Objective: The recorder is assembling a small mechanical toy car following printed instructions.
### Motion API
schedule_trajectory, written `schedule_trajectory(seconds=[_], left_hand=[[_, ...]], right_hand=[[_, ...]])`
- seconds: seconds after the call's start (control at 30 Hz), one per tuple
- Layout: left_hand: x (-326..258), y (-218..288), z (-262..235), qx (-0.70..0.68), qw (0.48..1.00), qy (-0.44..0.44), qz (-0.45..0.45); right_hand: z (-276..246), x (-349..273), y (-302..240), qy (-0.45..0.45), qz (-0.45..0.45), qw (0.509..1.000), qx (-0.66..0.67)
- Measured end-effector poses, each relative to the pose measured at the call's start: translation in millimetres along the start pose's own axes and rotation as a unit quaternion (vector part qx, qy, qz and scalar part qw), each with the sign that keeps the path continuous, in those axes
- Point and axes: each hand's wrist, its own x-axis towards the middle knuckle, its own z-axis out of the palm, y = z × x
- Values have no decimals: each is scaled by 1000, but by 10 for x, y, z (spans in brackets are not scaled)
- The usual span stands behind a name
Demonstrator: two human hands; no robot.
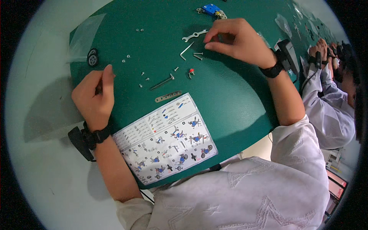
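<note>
My left hand (94, 94) rests at the table's left edge, closed, thumb along the curled fingers; its inside is hidden. Just beyond it are black toy wheels (93, 58). My right hand (239, 42) hovers over the far side with fingers curled; a narrow gap parts thumb and index, and nothing shows between them. Close to its fingertips lies a small silver wrench (194, 35). Nearer me are a hex key (185, 52) and two screws (197, 56). A blue toy assembly (211, 10) with metal strips sits past the right hand.
A printed picture sheet (165, 140) lies at the near edge. Beyond it are a perforated metal strip (168, 96), a long bolt (163, 81), a red-tipped part (191, 73) and several small nuts and screws. A plastic bag (86, 36) lies far left. Another person's hands (319, 50) are at right.
</note>
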Motion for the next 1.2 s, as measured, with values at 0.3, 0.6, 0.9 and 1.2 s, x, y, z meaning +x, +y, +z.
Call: schedule_trajectory(seconds=[0.3,0.6,0.9,1.2], left_hand=[[19,54,3,-17,1000,10,22],[17,48,8,-23,999,18,25],[19,46,-24,-11,1000,1,16],[30,26,40,-30,998,38,45]], right_hand=[[120,-18,38,-15,-76,996,-35],[136,-5,24,-20,-89,995,-30],[55,-2,26,-28,-77,997,-13],[156,-3,30,-27,-91,995,4]])
